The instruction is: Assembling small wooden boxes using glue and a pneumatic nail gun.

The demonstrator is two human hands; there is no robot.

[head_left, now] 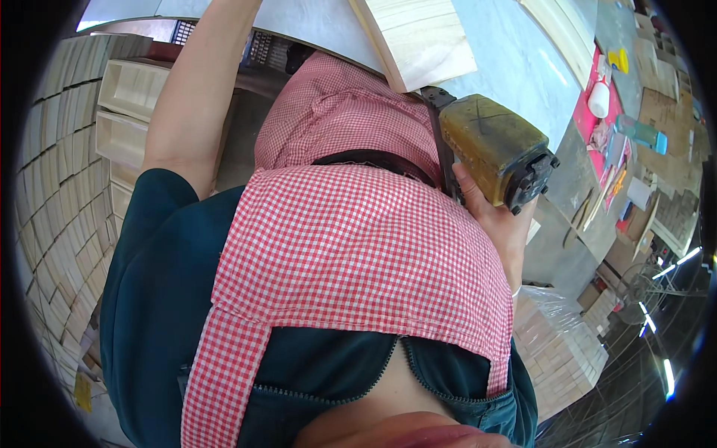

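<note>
My right hand [489, 213] grips a nail gun [489, 138] with a worn yellow-brown body and a black end cap. Its thumb shows along the side, while the other fingers are hidden behind the tool. The nail gun's narrow black front reaches the near corner of a pale wooden piece [426, 45], which lies at the edge of a bluish-white tabletop [515, 67]. I cannot tell whether the two touch. My left forearm [196, 89] stretches up past the top of the picture, so my left hand is out of sight.
Pale wooden boxes [123, 138] stand stacked at the left beside a tall pile of wooden pieces [56, 172]. At the right are a white bottle [598, 98], a teal bottle [641, 134] and a yellow object [618, 60]. A plastic-wrapped stack [556, 347] stands lower right.
</note>
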